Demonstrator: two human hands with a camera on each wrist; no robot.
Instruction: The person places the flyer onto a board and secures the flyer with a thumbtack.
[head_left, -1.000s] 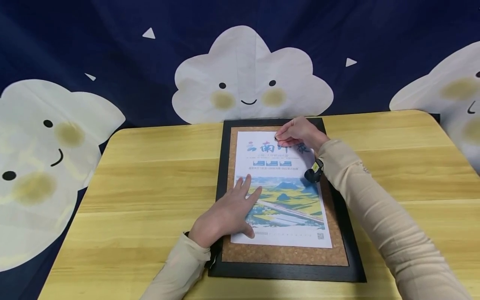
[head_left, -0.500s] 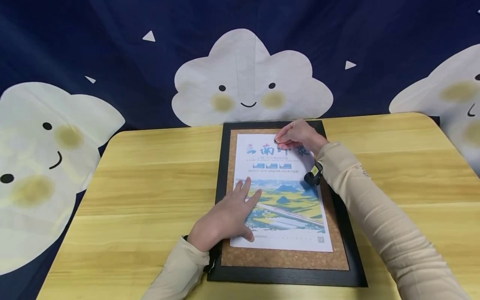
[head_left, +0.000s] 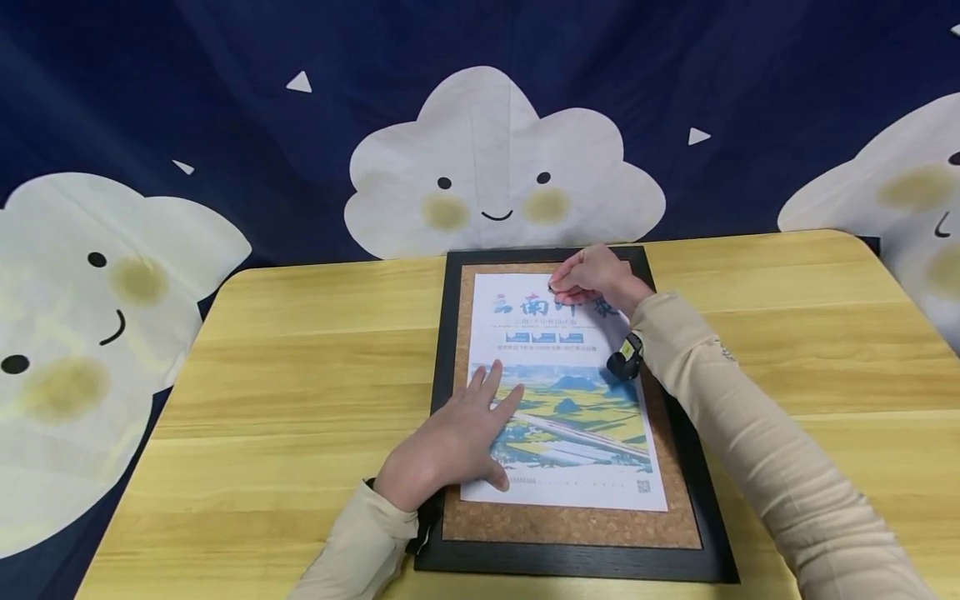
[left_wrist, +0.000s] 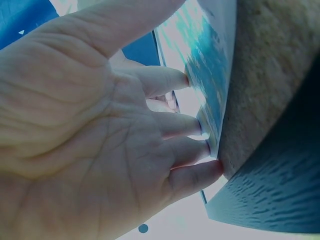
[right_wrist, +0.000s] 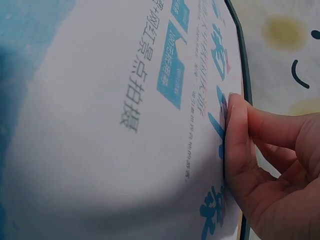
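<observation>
Poster (head_left: 564, 392) lies flat on the cork board (head_left: 570, 527) mid-table: white top with blue Chinese headline, yellow fields below, QR code bottom right. Left hand (head_left: 450, 442) presses it with straight fingers; right hand (head_left: 592, 275) pinches a small dark pin at the headline.

Printed poster (head_left: 567, 392) lies flat on framed corkboard (head_left: 570, 527).

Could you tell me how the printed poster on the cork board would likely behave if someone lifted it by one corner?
The poster looks like a single thin paper sheet, so it would probably droop and curl. It seems light: the left hand holds it flat with straight fingers alone. It lies loose on the cork board, so a push would likely slide it; the right hand presses its top.
</observation>
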